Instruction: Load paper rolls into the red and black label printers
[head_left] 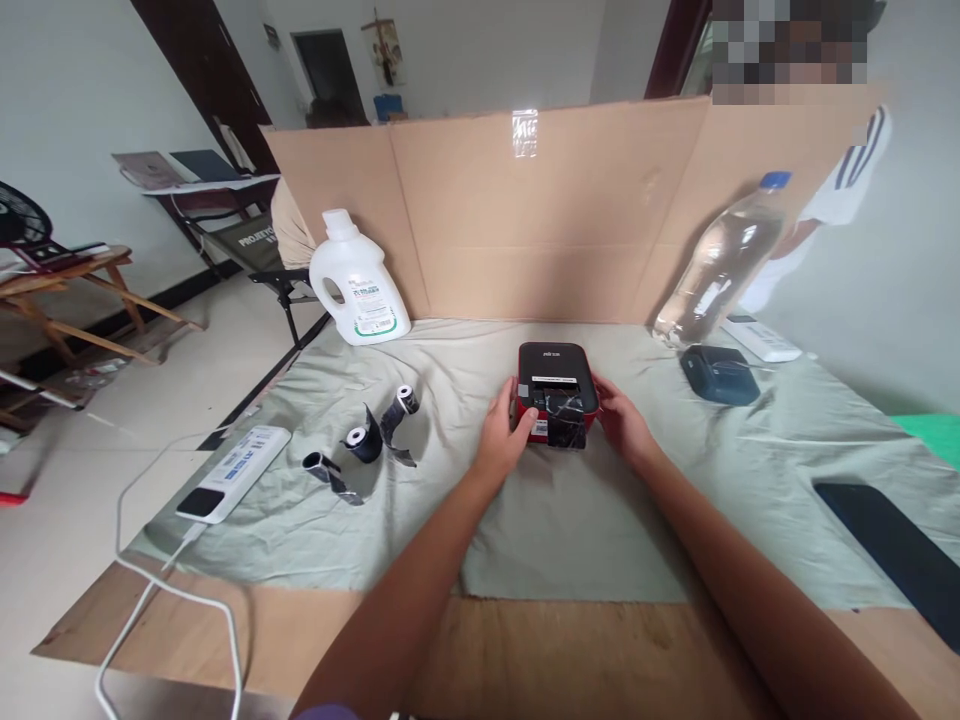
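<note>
The printer, black on top with red sides, sits flat on the cloth, about midway between the table's left and right edges and nearer the far edge. A dark marbled strip hangs over its front. The cardboard screen stands along the far edge; the white jug near the far left corner and the clear bottle near the far right corner look placed to prop it. Three loose rolls lie toward the left edge, presumably kept aside to leave the middle free. The left hand has its fingers along the printer's left side, thumb over the front corner; the right hand has its fingers against the right side, thumb unclear. Each grip is partly curled, and together they hold the printer between them, likely to steady it.
</note>
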